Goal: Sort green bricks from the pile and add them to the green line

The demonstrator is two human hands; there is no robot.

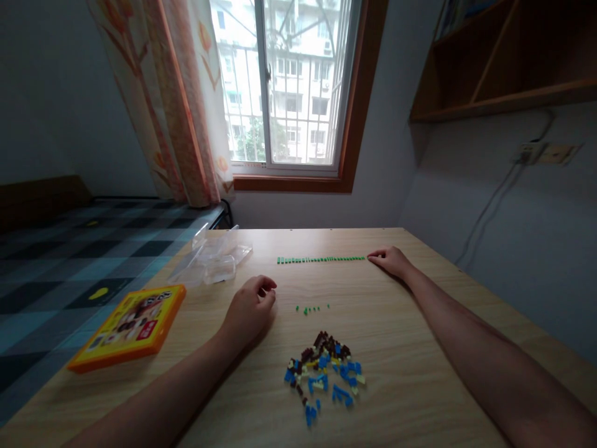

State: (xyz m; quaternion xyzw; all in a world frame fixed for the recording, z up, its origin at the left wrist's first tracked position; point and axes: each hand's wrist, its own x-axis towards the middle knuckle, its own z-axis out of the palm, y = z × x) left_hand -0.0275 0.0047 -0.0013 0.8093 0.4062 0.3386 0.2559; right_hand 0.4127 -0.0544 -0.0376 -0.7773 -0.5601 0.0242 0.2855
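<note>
A long row of tiny green building bricks (321,259) runs across the far part of the table. At its right end, my right hand (390,261) has thumb and index finger pinched together; whatever they hold, if anything, is too small to make out. My left hand (252,308) rests on the table left of several loose green bricks (306,310), its fingers loosely curled with a gap at the thumb and nothing visible between them. Closer to me lies a pile of blue, brown, yellow and cream bricks (324,362).
An orange and yellow box (133,326) lies at the table's left edge. Behind it stand clear plastic containers (219,264). The wooden table (392,386) meets the wall below a window; a checkered bed (107,249) is on the left, a wall shelf (504,99) at upper right.
</note>
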